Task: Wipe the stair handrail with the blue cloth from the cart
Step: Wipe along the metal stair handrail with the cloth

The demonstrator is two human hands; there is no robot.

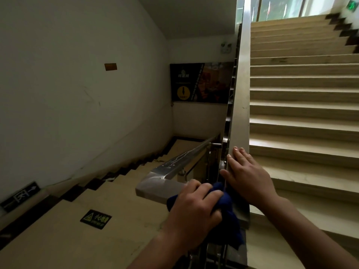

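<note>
The blue cloth [229,206] is gripped by the left hand [196,208] against the turn of the steel handrail [240,105], while the right hand [246,173] is laid flat on the rail rising beside the upward stairs [303,105], a dark poster [200,82] being seen on the landing wall.

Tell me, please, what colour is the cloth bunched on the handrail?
Dark blue; the cloth shows best in the head view, gripped by the left hand.
</note>
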